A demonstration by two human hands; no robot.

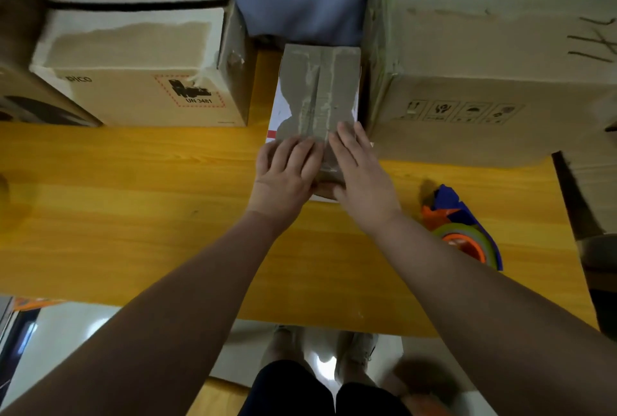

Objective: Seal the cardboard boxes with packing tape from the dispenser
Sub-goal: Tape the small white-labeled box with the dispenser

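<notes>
Across the whole view, a yellow wood-grain table [133,215], near edge at the bottom.

At the far right corner, a large cardboard box [484,81], the biggest of the 3, with a row of handling symbols on its near face and torn patches on top.

At the far left, a medium cardboard box [133,81], top paper ripped away in strips, with a red-hatched label reading "UN 3481" on the near face.

Between those 2, at the middle of the table and running from the far edge toward the centre, a small cardboard box [317,91]. Just beside the large one, well apart from the medium one. Grey tape along the centre seam of its top and across the far end, with a white side panel and a red mark showing on the left.

Right of centre and closer to the near edge, a blue and orange tape dispenser [464,232] lying on the table with its roll in place, partly hidden behind the right forearm, held by neither of the hands.

On the near end of the small box, both hands laid flat. Left hand [287,175] palm down, fingers straight and close together, pressing the top left of the seam, thumb at the near end of the box. Right hand [360,175] palm down too, fingers straight, pressing the top right of the seam, fingertips a little farther along the box. Nothing gripped in either.
</notes>
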